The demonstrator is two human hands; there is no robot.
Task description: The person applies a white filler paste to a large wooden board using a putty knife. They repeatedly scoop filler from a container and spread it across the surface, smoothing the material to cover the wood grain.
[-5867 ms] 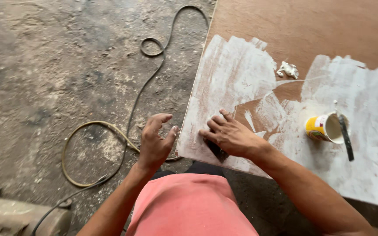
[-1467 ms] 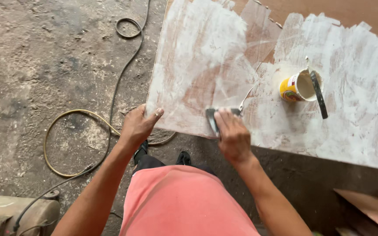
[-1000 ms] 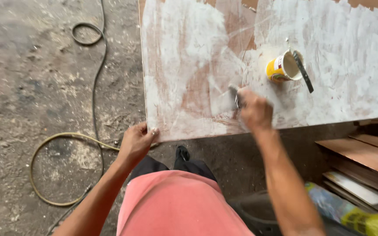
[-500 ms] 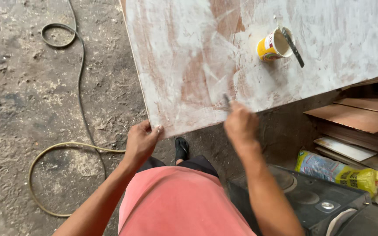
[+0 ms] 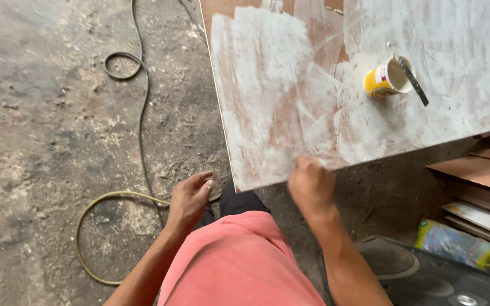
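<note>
A large brown board (image 5: 290, 107), smeared over most of its face with streaky white filler, lies over a rough grey concrete floor (image 5: 41, 113). The right hand (image 5: 311, 184) is closed at the board's near edge; what it grips cannot be seen. The left hand (image 5: 189, 199) hangs loosely spread just off the near left corner, touching nothing. A yellow cup (image 5: 385, 79) with a dark-handled tool (image 5: 414, 84) across its rim stands toward the right. A black cable (image 5: 140, 107) and a yellowish hose (image 5: 100, 204) trail over the floor; stacked boards (image 5: 483, 181) lie lower right

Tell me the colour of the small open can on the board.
Yellow small open can, pale inside; head view.
</note>
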